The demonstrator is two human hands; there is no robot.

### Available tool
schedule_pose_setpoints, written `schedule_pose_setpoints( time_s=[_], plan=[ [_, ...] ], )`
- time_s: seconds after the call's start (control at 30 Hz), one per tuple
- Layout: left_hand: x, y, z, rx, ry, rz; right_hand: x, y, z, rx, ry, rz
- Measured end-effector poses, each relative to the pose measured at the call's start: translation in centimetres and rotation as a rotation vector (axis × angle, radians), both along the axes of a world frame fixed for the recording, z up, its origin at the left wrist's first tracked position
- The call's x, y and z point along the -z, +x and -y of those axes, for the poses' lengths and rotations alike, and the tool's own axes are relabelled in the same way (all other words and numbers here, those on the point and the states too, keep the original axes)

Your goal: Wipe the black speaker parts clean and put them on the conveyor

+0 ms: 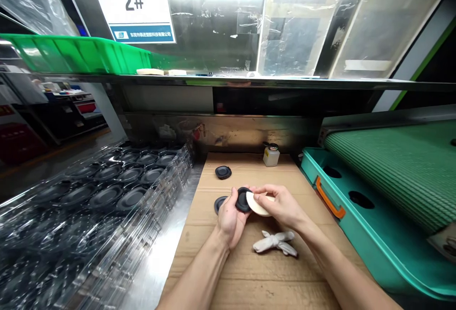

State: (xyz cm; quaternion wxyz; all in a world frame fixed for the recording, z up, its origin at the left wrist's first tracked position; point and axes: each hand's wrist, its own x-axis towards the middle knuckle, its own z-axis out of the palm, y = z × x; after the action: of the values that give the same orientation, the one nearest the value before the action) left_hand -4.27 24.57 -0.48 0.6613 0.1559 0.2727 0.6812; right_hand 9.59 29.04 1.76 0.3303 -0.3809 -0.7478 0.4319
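Your left hand (231, 220) cups a black round part (243, 200) with its fingers half closed, and your right hand (281, 205) pinches a pale pad (257, 204) against it. Two more black parts (223, 172) lie on the cardboard (249, 277), and many sit in the clear tray (107, 196) at left.

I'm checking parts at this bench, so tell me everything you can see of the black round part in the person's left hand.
The black round part is a thick disc with a raised rim and a dull, plastic- or rubber-like finish. It stands tilted in the left hand, gripped between thumb and fingers, above the cardboard sheet. A cream-coloured pad, held by the right hand, presses against its right side and hides part of it. Any markings or fine detail on its face are too small to tell.
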Motion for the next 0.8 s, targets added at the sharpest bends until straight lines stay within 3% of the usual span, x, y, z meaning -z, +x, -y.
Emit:
schedule_pose_setpoints(
  time_s=[0.07,0.23,0.4,0.53,0.7,0.8],
  plan=[
    [0.1,0.3,0.0,0.010,0.010,0.012,0.0,-0.2,0.0,0.026,0.064,-0.050],
    [-0.2,0.4,0.2,0.033,-0.007,-0.009,-0.1,0.2,0.0,-0.149,0.002,0.007],
    [-0.2,0.5,0.3,0.019,0.002,-0.015,0.1,0.7,-0.5,-0.049,0.048,-0.053],
    [-0.2,0.4,0.1,0.020,-0.026,0.000,0.2,0.6,-0.5,-0.156,0.047,0.033],
    [-0.1,0.7,-0.1,0.032,0.002,0.039,0.7,-0.7,0.6,0.131,0.297,0.093],
    [0.1,0.6,0.0,0.045,0.018,0.052,1.1,-1.4,1.1,0.239,0.406,0.262]
  ],
)
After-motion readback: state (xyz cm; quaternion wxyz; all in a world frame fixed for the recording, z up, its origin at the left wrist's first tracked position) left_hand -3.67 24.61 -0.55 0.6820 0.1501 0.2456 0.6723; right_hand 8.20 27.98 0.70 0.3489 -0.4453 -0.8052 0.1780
